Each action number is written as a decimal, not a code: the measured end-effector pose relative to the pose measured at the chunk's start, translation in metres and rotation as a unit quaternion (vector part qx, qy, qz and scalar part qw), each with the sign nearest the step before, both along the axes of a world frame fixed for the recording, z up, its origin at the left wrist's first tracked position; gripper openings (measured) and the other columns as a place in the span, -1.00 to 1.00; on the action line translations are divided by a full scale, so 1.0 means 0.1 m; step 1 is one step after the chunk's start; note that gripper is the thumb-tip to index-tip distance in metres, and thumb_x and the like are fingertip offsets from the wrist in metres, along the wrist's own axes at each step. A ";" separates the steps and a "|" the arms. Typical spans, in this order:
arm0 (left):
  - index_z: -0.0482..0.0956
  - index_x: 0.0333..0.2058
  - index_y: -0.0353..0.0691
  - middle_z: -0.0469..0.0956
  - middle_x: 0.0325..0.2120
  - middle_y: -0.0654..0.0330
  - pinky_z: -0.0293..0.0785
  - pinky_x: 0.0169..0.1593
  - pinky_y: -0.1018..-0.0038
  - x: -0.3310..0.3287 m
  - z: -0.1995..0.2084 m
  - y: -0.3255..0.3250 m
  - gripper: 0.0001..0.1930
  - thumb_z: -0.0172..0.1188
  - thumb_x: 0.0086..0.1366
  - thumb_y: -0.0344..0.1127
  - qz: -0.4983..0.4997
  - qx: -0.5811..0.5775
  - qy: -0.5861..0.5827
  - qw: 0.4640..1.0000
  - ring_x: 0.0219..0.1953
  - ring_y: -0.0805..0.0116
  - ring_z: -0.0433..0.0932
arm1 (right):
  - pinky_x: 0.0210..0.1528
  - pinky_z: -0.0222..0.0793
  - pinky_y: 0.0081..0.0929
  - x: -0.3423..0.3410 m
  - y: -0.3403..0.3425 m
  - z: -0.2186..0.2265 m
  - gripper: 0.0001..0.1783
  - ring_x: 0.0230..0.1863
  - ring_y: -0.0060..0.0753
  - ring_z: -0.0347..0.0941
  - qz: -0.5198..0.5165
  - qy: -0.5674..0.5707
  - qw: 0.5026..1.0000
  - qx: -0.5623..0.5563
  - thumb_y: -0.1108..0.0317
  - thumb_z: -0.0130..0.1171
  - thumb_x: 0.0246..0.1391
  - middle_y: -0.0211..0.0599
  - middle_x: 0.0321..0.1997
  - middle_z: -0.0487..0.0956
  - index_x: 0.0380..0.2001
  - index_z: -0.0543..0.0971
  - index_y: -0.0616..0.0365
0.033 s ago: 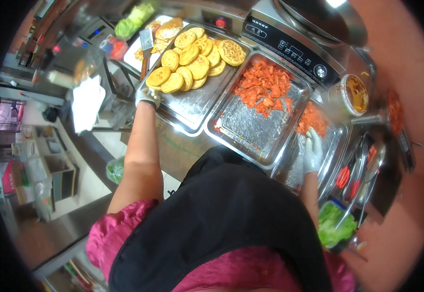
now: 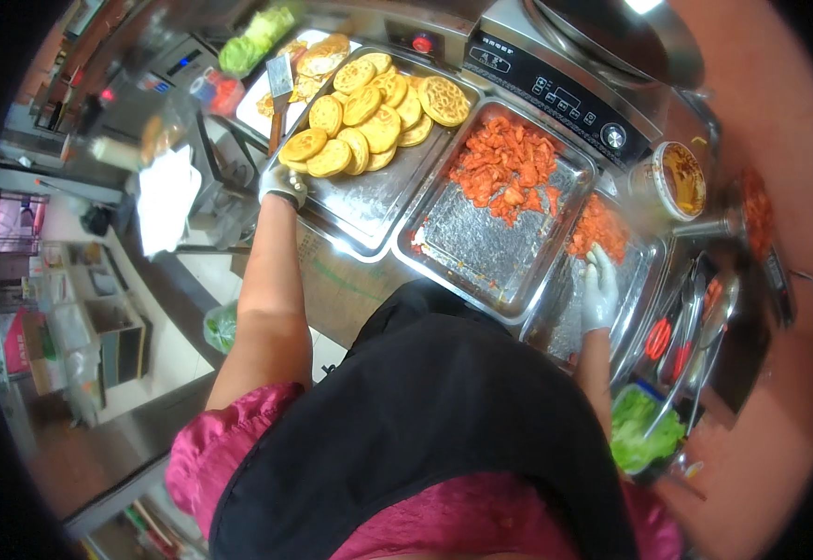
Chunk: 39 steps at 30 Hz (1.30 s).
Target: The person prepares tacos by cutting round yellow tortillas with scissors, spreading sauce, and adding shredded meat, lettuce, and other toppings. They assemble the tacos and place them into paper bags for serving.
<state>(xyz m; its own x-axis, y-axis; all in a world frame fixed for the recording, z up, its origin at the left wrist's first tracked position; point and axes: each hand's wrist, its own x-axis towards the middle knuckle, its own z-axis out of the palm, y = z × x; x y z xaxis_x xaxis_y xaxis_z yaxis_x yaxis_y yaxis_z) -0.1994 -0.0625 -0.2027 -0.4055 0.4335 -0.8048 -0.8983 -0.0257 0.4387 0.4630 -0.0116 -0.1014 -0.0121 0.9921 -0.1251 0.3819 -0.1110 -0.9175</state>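
Steel table [image 2: 350, 289]: left hand [image 2: 283, 184] gloved, grip closed on flatbread tray [image 2: 369, 210] rim; right hand [image 2: 598, 285] spread flat in meat tray [image 2: 630, 280], holding nothing.

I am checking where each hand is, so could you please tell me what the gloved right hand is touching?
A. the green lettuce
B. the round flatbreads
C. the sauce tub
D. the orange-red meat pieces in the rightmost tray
D: the right hand reaches into the rightmost tray, its fingertips at the meat pieces heaped there.
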 end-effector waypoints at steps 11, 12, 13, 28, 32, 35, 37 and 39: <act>0.62 -0.46 -0.24 0.61 -0.44 0.13 0.52 -0.37 0.35 -0.38 -0.23 0.26 -0.85 0.14 0.20 -0.33 -0.303 -0.218 0.612 0.697 -0.41 0.31 0.58 | 0.22 0.37 -0.43 0.00 0.07 -0.07 -0.55 0.15 -0.35 0.47 0.027 -0.040 0.997 0.056 0.51 0.02 0.29 -0.13 0.12 0.54 0.23 0.49 0.17; 0.59 -0.38 -0.30 0.64 -0.38 0.04 0.51 -0.24 0.25 -0.45 -0.17 0.28 -0.80 0.16 0.25 -0.26 -0.308 -0.242 0.629 0.672 -0.33 0.24 0.61 | 0.23 0.36 -0.41 -0.02 0.09 -0.03 -0.56 0.15 -0.32 0.48 0.019 -0.036 0.998 0.046 0.49 0.04 0.29 -0.12 0.12 0.55 0.22 0.50 0.14; 0.55 -0.24 -0.34 0.63 -0.33 -0.09 0.48 -0.13 0.20 -0.22 -0.03 0.32 -0.69 0.15 0.30 -0.16 -0.224 -0.272 0.731 0.584 -0.27 0.08 0.61 | 0.25 0.35 -0.38 -0.01 0.12 0.03 -0.57 0.15 -0.28 0.49 0.007 -0.039 0.998 0.039 0.48 0.05 0.28 -0.12 0.12 0.56 0.21 0.51 0.12; 0.30 0.30 -0.31 0.46 0.21 0.00 0.49 0.23 0.12 1.57 1.05 0.62 -0.44 0.06 0.44 -0.13 -0.205 0.213 0.223 0.929 0.19 0.08 0.50 | 0.24 0.37 -0.16 2.46 0.35 -0.51 -0.40 0.20 -0.01 0.47 -0.278 -0.464 0.823 -0.175 0.21 0.18 0.19 -0.03 0.16 0.55 0.30 0.40 0.05; 0.28 0.29 -0.34 0.44 0.22 0.01 0.48 0.23 0.12 2.51 1.08 0.79 -0.44 0.09 0.45 -0.15 -0.277 0.239 0.120 0.923 0.20 0.10 0.49 | 0.29 0.33 -0.19 2.76 0.51 -0.61 -0.23 0.27 0.00 0.43 -0.250 -0.429 0.835 -0.235 0.14 0.19 0.16 0.02 0.29 0.47 0.42 0.24 -0.03; 0.28 0.29 -0.35 0.45 0.21 -0.01 0.50 0.22 0.13 3.06 1.31 0.93 -0.47 0.02 0.49 -0.14 -0.306 0.210 0.074 0.926 0.19 0.10 0.50 | 0.31 0.31 -0.19 2.96 0.59 -0.68 -0.20 0.31 -0.04 0.40 -0.223 -0.385 0.863 -0.241 0.14 0.20 0.12 0.00 0.32 0.44 0.41 0.24 0.04; 0.35 0.25 -0.34 0.50 0.16 -0.01 0.52 0.21 0.14 3.16 1.26 0.98 -0.52 -0.01 0.51 -0.14 -0.328 0.236 0.008 0.915 0.14 0.10 0.55 | 0.32 0.30 -0.20 2.95 0.63 -0.55 -0.18 0.30 0.00 0.41 -0.182 -0.403 0.856 -0.267 0.17 0.14 0.10 0.02 0.32 0.44 0.45 0.19 -0.03; 0.43 0.21 -0.25 0.57 0.10 0.06 0.60 0.11 0.20 3.36 1.38 0.97 -0.55 0.02 0.50 -0.10 -0.322 0.239 -0.037 0.915 0.09 0.16 0.60 | 0.31 0.31 -0.19 2.68 0.57 -0.10 -0.18 0.29 0.02 0.42 -0.139 -0.435 0.839 -0.295 0.19 0.11 0.10 0.03 0.31 0.45 0.45 0.18 -0.08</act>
<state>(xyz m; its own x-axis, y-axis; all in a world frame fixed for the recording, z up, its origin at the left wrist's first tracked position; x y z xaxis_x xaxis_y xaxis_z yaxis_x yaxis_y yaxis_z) 0.1367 0.0342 -0.0651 0.1061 0.8728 -0.4764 -0.8215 0.3469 0.4525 0.7312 0.0454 -0.1114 0.5600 0.7042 -0.4365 0.7634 -0.6433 -0.0584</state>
